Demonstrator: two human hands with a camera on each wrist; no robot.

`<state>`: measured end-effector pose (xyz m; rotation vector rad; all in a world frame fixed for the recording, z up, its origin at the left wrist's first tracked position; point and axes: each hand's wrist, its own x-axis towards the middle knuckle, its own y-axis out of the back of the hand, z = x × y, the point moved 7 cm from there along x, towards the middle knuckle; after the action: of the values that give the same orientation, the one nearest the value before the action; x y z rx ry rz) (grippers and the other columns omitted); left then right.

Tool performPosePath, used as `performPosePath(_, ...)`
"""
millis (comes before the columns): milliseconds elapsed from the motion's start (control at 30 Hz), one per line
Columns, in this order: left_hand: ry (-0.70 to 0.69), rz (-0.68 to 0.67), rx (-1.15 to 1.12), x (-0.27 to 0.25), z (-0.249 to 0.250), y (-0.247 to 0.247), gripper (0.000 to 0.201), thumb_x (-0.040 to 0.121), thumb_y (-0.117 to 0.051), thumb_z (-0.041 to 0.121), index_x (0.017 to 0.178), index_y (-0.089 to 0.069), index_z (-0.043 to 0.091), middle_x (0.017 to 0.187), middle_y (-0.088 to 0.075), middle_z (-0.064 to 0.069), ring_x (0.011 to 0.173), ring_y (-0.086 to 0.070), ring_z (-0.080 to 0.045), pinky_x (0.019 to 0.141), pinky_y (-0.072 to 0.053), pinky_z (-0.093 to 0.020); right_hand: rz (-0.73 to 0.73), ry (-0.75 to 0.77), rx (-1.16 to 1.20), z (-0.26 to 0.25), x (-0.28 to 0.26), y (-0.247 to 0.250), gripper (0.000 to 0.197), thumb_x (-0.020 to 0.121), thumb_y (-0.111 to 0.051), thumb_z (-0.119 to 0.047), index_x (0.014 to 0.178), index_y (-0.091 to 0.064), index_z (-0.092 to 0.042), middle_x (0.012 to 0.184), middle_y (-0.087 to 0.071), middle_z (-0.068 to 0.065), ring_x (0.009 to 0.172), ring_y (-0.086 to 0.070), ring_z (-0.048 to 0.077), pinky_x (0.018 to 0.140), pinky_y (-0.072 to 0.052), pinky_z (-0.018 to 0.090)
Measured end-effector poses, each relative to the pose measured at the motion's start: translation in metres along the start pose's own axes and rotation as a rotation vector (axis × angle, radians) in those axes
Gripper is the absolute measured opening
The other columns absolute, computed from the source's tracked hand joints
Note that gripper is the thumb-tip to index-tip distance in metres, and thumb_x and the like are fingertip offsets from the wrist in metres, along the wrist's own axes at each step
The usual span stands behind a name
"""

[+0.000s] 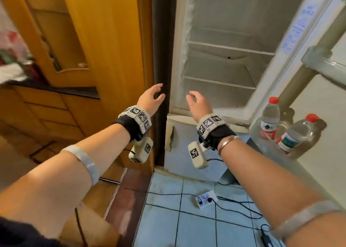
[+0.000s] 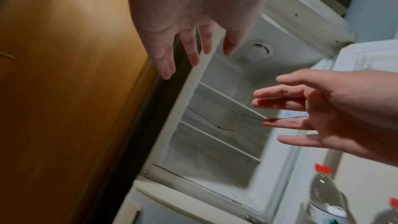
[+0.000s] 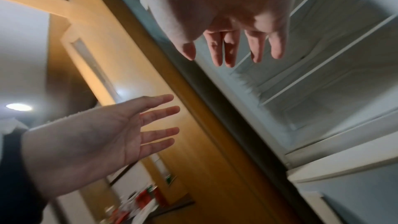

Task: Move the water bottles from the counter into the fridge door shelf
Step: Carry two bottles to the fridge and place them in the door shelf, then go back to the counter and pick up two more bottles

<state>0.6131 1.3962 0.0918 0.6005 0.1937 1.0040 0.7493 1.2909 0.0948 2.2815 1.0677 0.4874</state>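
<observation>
Both forearms reach forward at mid-height; the left hand (image 1: 150, 96) and right hand (image 1: 196, 101) hang spread, fingers relaxed, holding nothing, probably free between carries. Beyond them the fridge (image 1: 222, 59) stands open, shelves bare. Two clear water bottles (image 1: 270, 119) with red caps and green-and-red labels already sit in the door shelf (image 1: 256, 132) at right, one upright, one leaning.
</observation>
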Motion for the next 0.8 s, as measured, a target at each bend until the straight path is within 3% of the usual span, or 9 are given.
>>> performPosePath(233,0.098,0.2,0.028,-0.045,-0.029,0.07,0.044,0.096,-0.043,0.032,0.139,-0.036,0.027,0.141,-0.046,0.0,0.128,-0.045,-0.019,0.096,-0.039,-0.027,-0.192,0.171,0.028,-0.061,-0.012,-0.058,0.041,0.099,-0.039,-0.031,0.136,-0.046,-0.014,0.139,-0.051,0.007,0.128,-0.047,0.024,0.104,-0.037,0.032)
performPosePath(367,0.182,0.343,0.056,-0.079,-0.038,0.096,0.043,0.096,-0.043,0.033,0.138,-0.037,0.028,0.139,-0.049,0.0,0.127,-0.046,-0.02,0.097,-0.04,-0.029,-0.329,0.251,0.021,-0.081,-0.028,-0.084,0.042,0.099,-0.036,-0.037,0.137,-0.043,-0.02,0.142,-0.047,0.002,0.129,-0.046,0.022,0.104,-0.039,0.034)
performPosePath(533,0.284,0.521,0.042,-0.142,-0.048,0.122,0.042,0.095,-0.044,0.031,0.137,-0.038,0.028,0.137,-0.051,0.0,0.127,-0.048,-0.021,0.104,-0.043,-0.039,-0.49,0.441,0.012,-0.116,-0.061,-0.116,0.04,0.099,-0.037,-0.035,0.135,-0.045,-0.018,0.141,-0.049,0.004,0.128,-0.047,0.022,0.103,-0.039,0.032)
performPosePath(667,0.344,0.679,0.011,-0.202,-0.056,0.141,0.04,0.096,-0.045,0.025,0.136,-0.042,0.021,0.134,-0.053,-0.004,0.124,-0.049,-0.021,0.101,-0.043,-0.032,-0.623,0.59,0.038,-0.144,-0.107,-0.137,0.038,0.099,-0.039,-0.032,0.131,-0.05,-0.014,0.136,-0.054,0.007,0.125,-0.049,0.023,0.102,-0.04,0.033)
performPosePath(800,0.454,0.746,0.058,-0.272,-0.064,0.163,0.04,0.096,-0.044,0.024,0.136,-0.041,0.023,0.134,-0.052,-0.001,0.124,-0.048,-0.017,0.097,-0.038,-0.027,-0.739,0.748,0.047,-0.171,-0.171,-0.164,0.035,0.099,-0.04,-0.031,0.12,-0.059,-0.01,0.123,-0.063,0.009,0.113,-0.057,0.023,0.085,-0.038,0.023)
